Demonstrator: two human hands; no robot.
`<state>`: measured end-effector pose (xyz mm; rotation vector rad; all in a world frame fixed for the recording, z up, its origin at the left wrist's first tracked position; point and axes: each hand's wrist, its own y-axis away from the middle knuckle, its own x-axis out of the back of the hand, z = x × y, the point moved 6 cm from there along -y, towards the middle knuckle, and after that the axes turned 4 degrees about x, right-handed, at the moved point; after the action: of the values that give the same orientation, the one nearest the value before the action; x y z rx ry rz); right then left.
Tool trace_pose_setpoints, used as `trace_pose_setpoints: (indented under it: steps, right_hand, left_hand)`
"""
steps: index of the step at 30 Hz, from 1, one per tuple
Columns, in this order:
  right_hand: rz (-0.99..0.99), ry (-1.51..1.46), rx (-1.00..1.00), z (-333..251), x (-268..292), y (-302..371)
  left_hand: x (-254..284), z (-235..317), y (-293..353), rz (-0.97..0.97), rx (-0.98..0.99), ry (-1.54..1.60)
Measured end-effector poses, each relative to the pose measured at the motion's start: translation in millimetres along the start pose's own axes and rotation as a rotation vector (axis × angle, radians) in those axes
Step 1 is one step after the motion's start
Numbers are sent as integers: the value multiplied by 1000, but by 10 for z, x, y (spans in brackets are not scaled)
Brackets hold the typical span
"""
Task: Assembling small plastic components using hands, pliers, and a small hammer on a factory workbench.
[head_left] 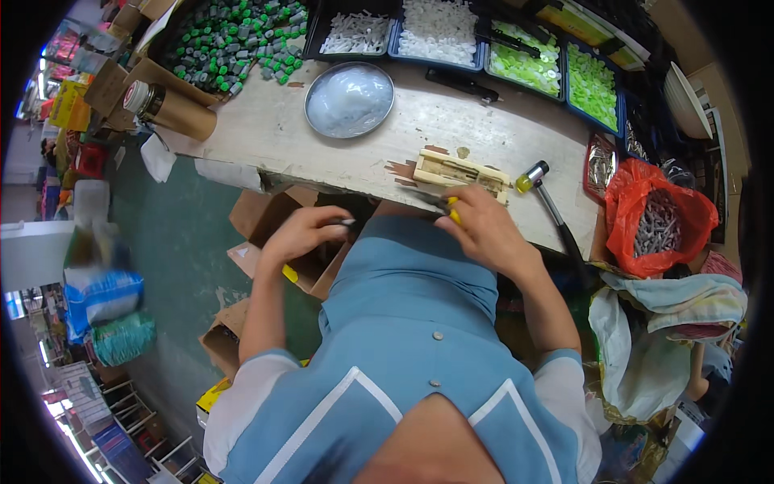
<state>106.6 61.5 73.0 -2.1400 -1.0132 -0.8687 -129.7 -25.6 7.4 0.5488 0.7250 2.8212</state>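
My left hand (310, 233) is over the open cardboard box below the bench's front edge. Its fingers are pinched together around something small, with a pale bit showing at the fingertips; I cannot make out its kind. In my right hand (488, 230) is a yellow-handled hand tool (454, 211), its dark narrow jaws pointing left along the bench edge; they look like pliers. Just beyond that hand lies a cream-coloured slotted block (459, 172) with thin metal parts along it. To its right rests a hammer (555, 206) with a yellow-and-metal head and black handle.
On the worktable (266, 113) stand a round metal dish (349, 100), green-and-grey cylinders (234, 44), trays of white pieces (438, 31) and green pieces (592, 81). A brown flask (173, 111) is at left. A red bag (625, 214) of grey parts sits right. Cardboard boxes (258, 218) stand below.
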Motion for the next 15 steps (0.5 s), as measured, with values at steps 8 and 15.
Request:
trace_pose_setpoints:
  steps: [8, 15]
  right_hand:
    - [71, 31, -106, 146, 186, 118]
    - [96, 72, -174, 155, 307, 200]
  left_hand:
    - [117, 1050, -586, 455, -617, -389]
    - [-701, 1716, -1982, 737, -838, -1139]
